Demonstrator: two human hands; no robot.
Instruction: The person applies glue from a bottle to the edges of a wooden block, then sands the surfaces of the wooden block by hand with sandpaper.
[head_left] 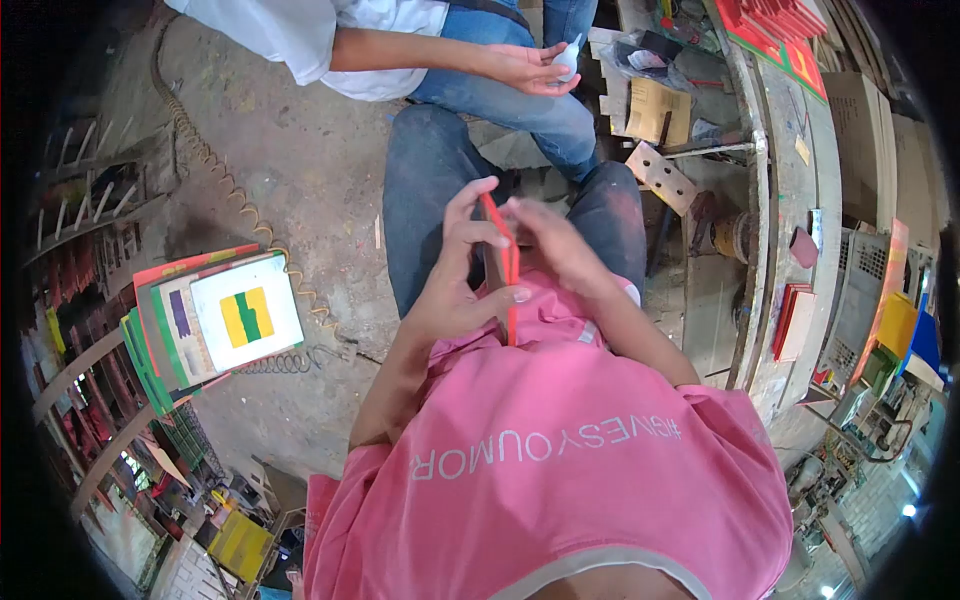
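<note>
A thin flat piece with a red edge (513,262) stands nearly on edge over my lap. My left hand (462,262) grips it from the left, with fingers at its upper part and the thumb lower down. My right hand (556,240) is just to the right of the piece, close to its upper end. Motion smears its fingers, so whether they touch or hold anything is unclear. The face of the piece is mostly hidden by the steep angle.
Across from me, a person's hand (530,70) holds a pale squeeze bottle (568,62). Stacked coloured boards (280,300) are at the left, beside a coiled hose (215,160). A wooden bench (785,190) runs along the right, with red pieces (793,322) on it.
</note>
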